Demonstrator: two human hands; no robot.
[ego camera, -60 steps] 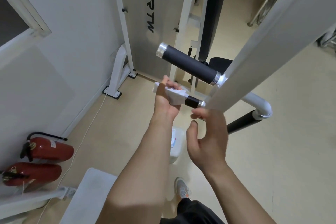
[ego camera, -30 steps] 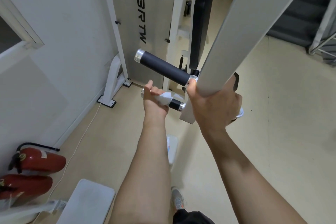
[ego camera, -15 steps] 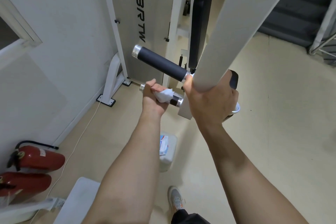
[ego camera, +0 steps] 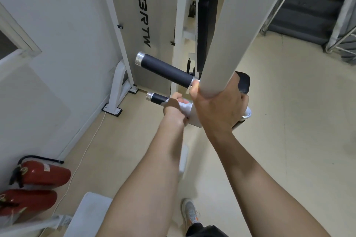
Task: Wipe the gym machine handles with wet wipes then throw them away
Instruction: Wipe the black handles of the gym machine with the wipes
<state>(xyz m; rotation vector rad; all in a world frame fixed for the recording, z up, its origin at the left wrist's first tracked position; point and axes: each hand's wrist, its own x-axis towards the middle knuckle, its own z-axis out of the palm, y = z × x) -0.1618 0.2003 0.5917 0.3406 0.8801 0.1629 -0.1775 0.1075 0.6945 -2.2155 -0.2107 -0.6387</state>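
L hand [ego camera: 174, 107] is clenched round the lower handle [ego camera: 156, 98] w/ a white wipe [ego camera: 185, 106] caught between fingers and grip, at the handle's inner end. The black section and chrome cap are left bare to the left. R hand [ego camera: 217, 107] is wrapped round the machine's white post [ego camera: 237, 25], just beside the wipe. The upper handle [ego camera: 165, 70] is seen above, apart from the wipe. A white pack [ego camera: 183, 157] on the floor [ego camera: 289, 121] is partly hidden by the L forearm. Two red extinguishers [ego camera: 41, 174] are laid by the wall [ego camera: 57, 44], bottom left. A shoe [ego camera: 189, 213] is seen at the bottom edge.
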